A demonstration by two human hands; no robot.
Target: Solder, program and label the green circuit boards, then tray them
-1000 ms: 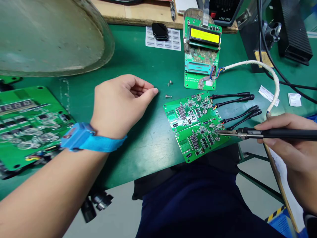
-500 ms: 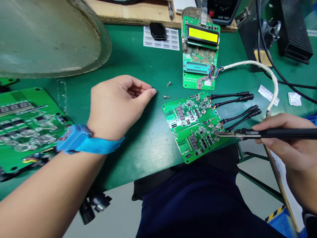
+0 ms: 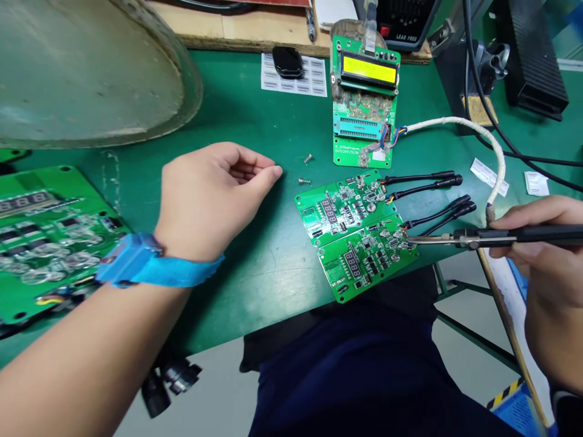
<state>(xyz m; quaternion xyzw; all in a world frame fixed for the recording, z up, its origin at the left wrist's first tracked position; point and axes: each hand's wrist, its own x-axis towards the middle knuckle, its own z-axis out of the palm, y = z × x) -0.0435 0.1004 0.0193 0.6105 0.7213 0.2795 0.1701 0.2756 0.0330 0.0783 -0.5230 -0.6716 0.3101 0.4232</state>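
Observation:
My right hand (image 3: pixel 542 255) grips a soldering iron (image 3: pixel 473 237) by its black handle. The iron's metal tip reaches the right edge of the nearer green circuit board (image 3: pixel 346 267), by its wire joints; exact contact is unclear. Beside it lies a second circuit board (image 3: pixel 314 212), its long side against the first. Short black connector leads (image 3: pixel 426 185) stick out rightward from both. To the left of the boards my left hand (image 3: pixel 214 200) rests above the bench, thumb pressed to curled fingers; anything inside is hidden. Two small springs (image 3: pixel 308 159) lie near its fingertips.
A programmer board (image 3: pixel 364 145) with a lit yellow display stands behind; its white-wrapped cable (image 3: pixel 496 145) runs to my right hand. A larger circuit board (image 3: pixel 40 243) lies left, below a big rounded translucent object (image 3: pixel 91 73). Labels (image 3: pixel 294 85) under a black object and an iron holder (image 3: pixel 473 79) sit farther back.
The soldering iron's tip has moved right and slightly away from me, from the board's components to its wire edge. My left hand keeps its place; the whole view shifts slightly.

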